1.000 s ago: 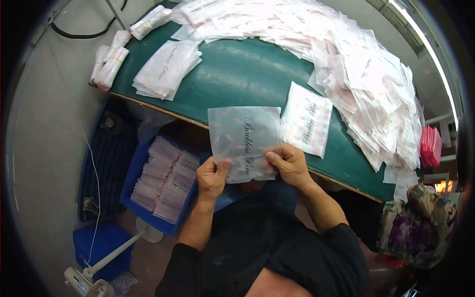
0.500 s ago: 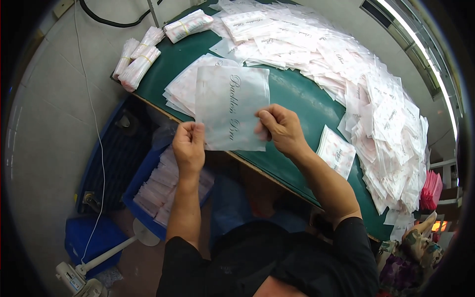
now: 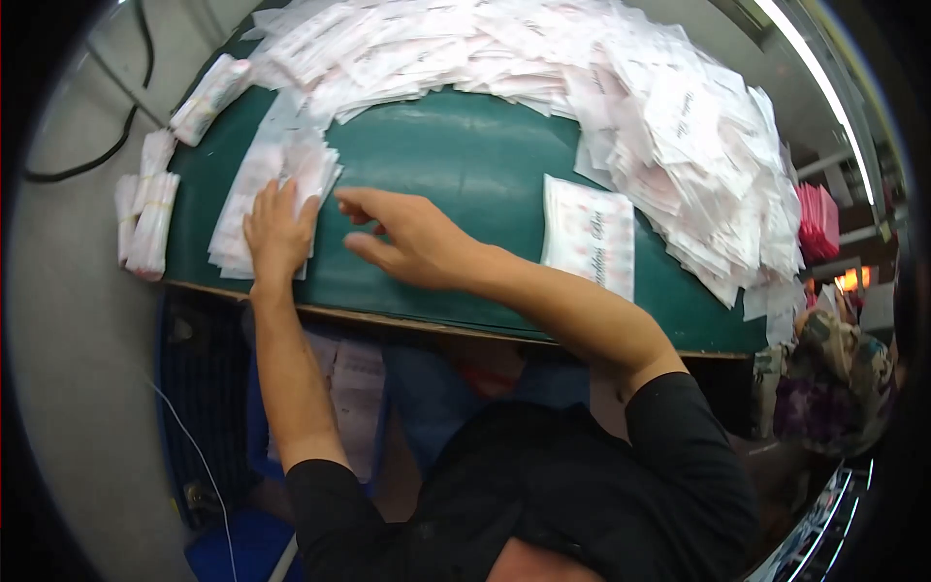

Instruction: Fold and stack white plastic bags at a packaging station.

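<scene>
My left hand point(image 3: 277, 235) lies on a pile of translucent white printed plastic bags point(image 3: 235, 225) at the table's left side, its fingers stretched out over them. Just right of this pile, my right hand point(image 3: 412, 238) hovers above the green tabletop point(image 3: 436, 145). Its thumb and fingers are apart and nothing shows between them. A neat stack of similar bags point(image 3: 589, 238) rests on the table to the right of my right hand.
A big loose heap of bags point(image 3: 465, 48) curves along the table's far and right sides. Rubber-banded bundles point(image 3: 152, 223) sit at the left edge. Below stands a blue crate point(image 3: 259, 417) holding more bags point(image 3: 356, 383). A pink stack point(image 3: 818, 221) is beyond the heap.
The single bag that both hands held up is no longer in them. My left hand has moved onto the left pile; my right hand has moved left, empty. The head view has turned.
</scene>
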`<state>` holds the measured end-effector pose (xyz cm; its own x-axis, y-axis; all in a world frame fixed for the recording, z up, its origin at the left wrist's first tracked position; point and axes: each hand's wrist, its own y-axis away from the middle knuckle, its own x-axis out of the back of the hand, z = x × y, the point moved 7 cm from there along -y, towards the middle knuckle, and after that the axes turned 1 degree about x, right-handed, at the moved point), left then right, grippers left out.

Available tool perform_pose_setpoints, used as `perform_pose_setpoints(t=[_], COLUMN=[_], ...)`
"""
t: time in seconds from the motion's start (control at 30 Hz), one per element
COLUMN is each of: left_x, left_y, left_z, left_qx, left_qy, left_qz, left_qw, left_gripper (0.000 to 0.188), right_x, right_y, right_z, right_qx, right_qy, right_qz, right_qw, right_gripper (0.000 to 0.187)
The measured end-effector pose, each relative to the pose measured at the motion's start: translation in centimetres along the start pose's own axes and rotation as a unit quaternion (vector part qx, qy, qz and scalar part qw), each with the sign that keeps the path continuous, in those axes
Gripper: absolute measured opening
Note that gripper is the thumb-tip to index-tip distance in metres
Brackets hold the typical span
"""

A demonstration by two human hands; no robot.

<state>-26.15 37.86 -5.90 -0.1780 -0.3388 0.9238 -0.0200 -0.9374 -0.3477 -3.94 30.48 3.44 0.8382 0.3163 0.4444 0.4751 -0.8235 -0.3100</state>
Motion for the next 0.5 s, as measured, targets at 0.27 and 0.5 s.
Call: perform_pose_setpoints(t=[0.27, 0.5], left_x=[8.2, 3.8], left_y=[5.4, 18.5], left_z=[15.5, 44.1], left_qx=[-0.07, -0.191], left_qy=[0.198, 0.392], left_qz=[0.183, -0.042], left_qw=[0.96, 0.899], left_gripper=[0.027, 0.028], right_x=[20.6, 23.0], right_y=[26.0, 34.9], right_z=[2.3, 7.0], right_qx=[-0.044, -0.046], right_qy=[0.346, 0.305], right_qz=[0.161, 0.096], right_qw=[0.923, 0.946], right_gripper=[0.035, 0.039])
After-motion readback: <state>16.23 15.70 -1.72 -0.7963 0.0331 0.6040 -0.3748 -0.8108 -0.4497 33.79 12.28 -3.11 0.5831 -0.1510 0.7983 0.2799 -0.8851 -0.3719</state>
